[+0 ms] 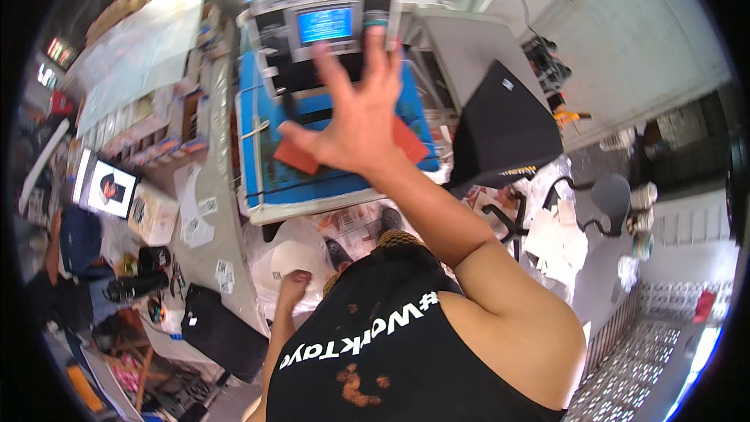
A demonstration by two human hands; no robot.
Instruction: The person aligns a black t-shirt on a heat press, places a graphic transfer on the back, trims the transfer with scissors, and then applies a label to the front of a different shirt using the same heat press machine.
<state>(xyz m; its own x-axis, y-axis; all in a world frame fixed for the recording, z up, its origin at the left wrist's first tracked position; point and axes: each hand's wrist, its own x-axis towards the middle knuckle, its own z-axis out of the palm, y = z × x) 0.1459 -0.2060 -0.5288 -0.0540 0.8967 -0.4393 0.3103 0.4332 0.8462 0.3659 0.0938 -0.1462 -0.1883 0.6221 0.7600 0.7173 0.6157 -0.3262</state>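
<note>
Stray press possible if your aim slips.
Your right hand point(359, 125), grip spread and empty, fronts the boxy silver-and-black machine point(324, 25) at the blue-topped bench point(344, 189)'s far edge. Your left hand point(295, 286) curls by the off-white fabric cap point(289, 259), off the near-left corner; its grip is unclear.
</note>
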